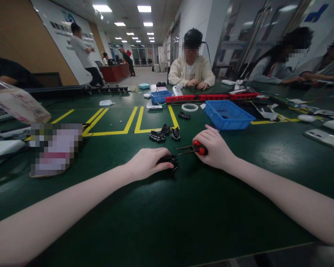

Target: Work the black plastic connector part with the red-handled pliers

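My left hand (147, 163) lies palm down on the dark green table (167, 207), its fingers closed over a small black plastic part (169, 160). My right hand (215, 148) grips a red-handled pair of pliers (193, 148) whose thin metal jaws point left, toward the black part. The jaw tips stop just short of my left fingers. A cluster of similar small black parts (164, 132) lies on the table a little beyond both hands.
A blue plastic bin (228, 115) stands right of the parts, a smaller blue bin (159, 97) farther back. Yellow tape lines (133, 120), a white tape ring (189, 107) and a red rail (211, 97) lie beyond. A seated person faces me; others sit at right.
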The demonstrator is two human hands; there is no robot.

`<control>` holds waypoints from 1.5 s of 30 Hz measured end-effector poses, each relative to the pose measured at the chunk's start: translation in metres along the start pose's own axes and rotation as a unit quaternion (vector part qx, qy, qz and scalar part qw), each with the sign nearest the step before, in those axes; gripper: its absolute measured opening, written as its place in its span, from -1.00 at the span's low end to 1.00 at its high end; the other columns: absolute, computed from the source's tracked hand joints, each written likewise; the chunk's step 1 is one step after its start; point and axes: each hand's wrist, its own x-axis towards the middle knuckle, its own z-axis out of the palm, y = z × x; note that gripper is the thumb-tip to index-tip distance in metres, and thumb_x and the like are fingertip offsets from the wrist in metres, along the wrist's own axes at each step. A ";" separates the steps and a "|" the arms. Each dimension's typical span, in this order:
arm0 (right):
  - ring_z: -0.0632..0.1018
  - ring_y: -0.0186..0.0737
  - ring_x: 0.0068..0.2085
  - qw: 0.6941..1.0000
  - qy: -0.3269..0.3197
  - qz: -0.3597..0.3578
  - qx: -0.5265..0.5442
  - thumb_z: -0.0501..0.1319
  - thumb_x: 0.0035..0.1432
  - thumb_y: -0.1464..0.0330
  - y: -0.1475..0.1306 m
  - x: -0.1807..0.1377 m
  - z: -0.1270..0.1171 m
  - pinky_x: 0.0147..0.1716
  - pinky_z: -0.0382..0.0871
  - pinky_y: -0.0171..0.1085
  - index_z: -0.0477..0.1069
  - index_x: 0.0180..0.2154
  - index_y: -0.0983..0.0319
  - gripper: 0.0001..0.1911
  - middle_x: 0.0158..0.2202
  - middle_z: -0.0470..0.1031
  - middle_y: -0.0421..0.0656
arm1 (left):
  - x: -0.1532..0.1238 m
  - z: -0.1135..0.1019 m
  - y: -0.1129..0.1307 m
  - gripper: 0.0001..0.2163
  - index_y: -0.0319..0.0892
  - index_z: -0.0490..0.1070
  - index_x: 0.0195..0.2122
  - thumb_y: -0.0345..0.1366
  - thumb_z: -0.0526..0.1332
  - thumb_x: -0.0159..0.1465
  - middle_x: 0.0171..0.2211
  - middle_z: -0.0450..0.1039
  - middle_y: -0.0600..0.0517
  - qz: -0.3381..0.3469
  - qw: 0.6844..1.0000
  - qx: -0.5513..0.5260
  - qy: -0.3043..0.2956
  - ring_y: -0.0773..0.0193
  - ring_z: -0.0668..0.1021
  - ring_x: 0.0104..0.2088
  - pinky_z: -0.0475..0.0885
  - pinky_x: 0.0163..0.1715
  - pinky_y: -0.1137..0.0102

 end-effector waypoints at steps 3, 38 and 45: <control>0.45 -0.05 -0.20 0.999 -0.042 0.012 0.002 0.16 -0.04 0.41 -0.008 0.002 0.001 -0.14 0.34 -0.06 0.36 -0.28 0.22 -0.81 -0.28 0.49 -0.05 | 0.000 0.001 0.000 -0.71 -0.18 0.34 -0.11 -0.07 0.08 0.33 -0.24 0.48 0.01 0.001 1.000 -0.007 -0.004 0.24 0.53 -0.31 0.35 -0.36 0.43; 0.38 -0.21 -0.40 0.978 -0.198 0.068 0.008 0.14 0.00 0.40 -0.014 0.010 -0.005 -0.40 0.21 -0.28 0.22 -0.42 0.22 -0.92 -0.41 0.39 -0.12 | -0.002 0.006 -0.002 -0.57 -0.19 0.22 0.12 -0.10 0.16 0.29 -0.06 0.45 -0.04 0.030 0.999 -0.014 0.041 0.20 0.55 -0.16 0.45 -0.23 0.37; 0.38 -0.21 -0.38 0.976 -0.203 0.071 0.019 0.14 -0.01 0.43 -0.016 0.011 -0.008 -0.39 0.21 -0.27 0.22 -0.41 0.22 -0.92 -0.40 0.39 -0.10 | -0.002 0.009 -0.005 -0.59 -0.18 0.24 0.10 -0.08 0.12 0.31 -0.09 0.46 -0.05 0.043 0.998 -0.007 0.041 0.20 0.55 -0.21 0.43 -0.28 0.39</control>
